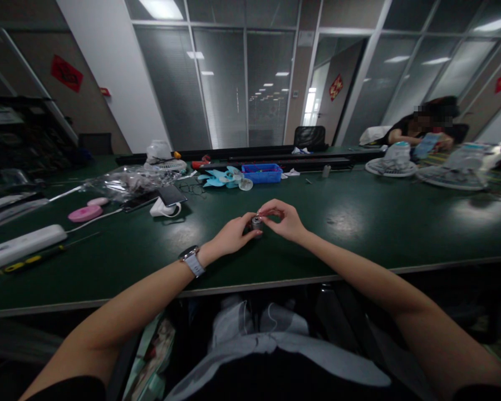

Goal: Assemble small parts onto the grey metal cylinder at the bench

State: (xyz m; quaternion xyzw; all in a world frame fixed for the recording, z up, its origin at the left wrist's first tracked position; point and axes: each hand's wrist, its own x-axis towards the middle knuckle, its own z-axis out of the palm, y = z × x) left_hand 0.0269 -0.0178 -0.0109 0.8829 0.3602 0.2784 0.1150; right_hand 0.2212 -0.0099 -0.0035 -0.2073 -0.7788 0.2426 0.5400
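A small silver cylindrical motor is held just above the dark green table, near the front middle. My left hand, with a watch on its wrist, grips the motor's body from the left. From the right, my right hand pinches the motor's top with its fingertips. Both hands meet over the motor and partly hide it.
Behind the hands lie a blue fan blade, a blue tray, clear plastic bags, a phone and white tape dispenser. At the left are pink discs, a white power strip and a screwdriver. Another person sits at far right beside fan parts.
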